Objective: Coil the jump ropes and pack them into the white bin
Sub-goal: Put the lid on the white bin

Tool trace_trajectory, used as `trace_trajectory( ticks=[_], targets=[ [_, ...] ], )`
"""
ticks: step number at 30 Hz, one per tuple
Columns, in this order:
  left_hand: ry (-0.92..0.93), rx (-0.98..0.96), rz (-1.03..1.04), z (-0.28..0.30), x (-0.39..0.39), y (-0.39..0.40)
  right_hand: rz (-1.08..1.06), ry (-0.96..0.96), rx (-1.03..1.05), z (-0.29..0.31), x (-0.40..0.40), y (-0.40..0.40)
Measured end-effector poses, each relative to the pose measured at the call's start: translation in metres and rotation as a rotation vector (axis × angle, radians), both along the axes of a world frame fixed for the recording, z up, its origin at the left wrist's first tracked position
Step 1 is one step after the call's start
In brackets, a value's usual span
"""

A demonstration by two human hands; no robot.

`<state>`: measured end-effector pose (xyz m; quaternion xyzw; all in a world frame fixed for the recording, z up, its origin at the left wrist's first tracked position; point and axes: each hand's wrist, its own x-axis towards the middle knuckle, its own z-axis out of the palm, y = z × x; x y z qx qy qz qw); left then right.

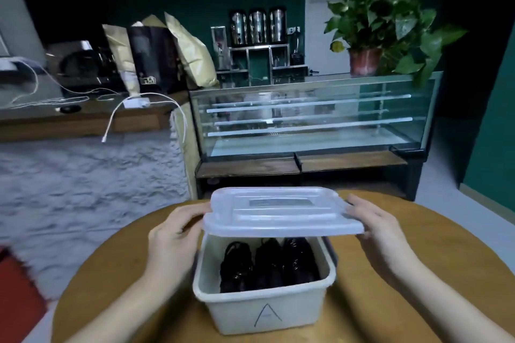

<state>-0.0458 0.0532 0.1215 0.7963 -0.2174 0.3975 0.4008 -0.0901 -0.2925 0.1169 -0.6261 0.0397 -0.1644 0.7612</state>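
Nearest the camera, the white bin [264, 312] stands on the round wooden tabletop [418, 287], its front wall marked with a hand-drawn "A". Just above it, the left hand [174, 234] has its fingers [192, 213] curled onto the left edge of the translucent lid [281, 211], thumb toward the lid's underside as far as can be seen. At 3 o'clock from the lid, the right hand [381, 231] grips the opposite edge, fingers [359, 205] bent over the rim and only slightly spread. Both hands hold the lid level over the bin; its near edge is raised clear of the bin's front rim, so the inside shows, and whether the far edge touches the back rim cannot be told.

Inside the bin lie three dark, glossy bundles, the coiled jump ropes [267, 264], side by side and touching, filling the floor from left wall to right wall.

Outward from the tabletop, at 12 o'clock, stands a glass display case [312, 117] with a potted plant [381, 36] on top at 1 o'clock. At 10 o'clock a counter [83, 117] carries paper bags [156, 53] and white cables [117, 117], above a shaggy grey rug [83, 175].
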Motion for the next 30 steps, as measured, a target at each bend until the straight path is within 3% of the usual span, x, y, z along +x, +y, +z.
trace_trajectory(
  ticks=[9, 27, 30],
  targets=[
    [0.094, 0.25, -0.01, -0.068, 0.006, 0.037, -0.035, 0.057, -0.414, -0.045, -0.02, 0.046],
    [0.238, 0.361, -0.064, -0.121, -0.001, 0.051, -0.112, 0.131, -1.043, -0.066, -0.012, 0.063],
    [0.31, 0.266, -0.029, -0.109, -0.005, 0.045, -0.122, 0.177, -1.165, -0.07, -0.006, 0.062]
  ],
)
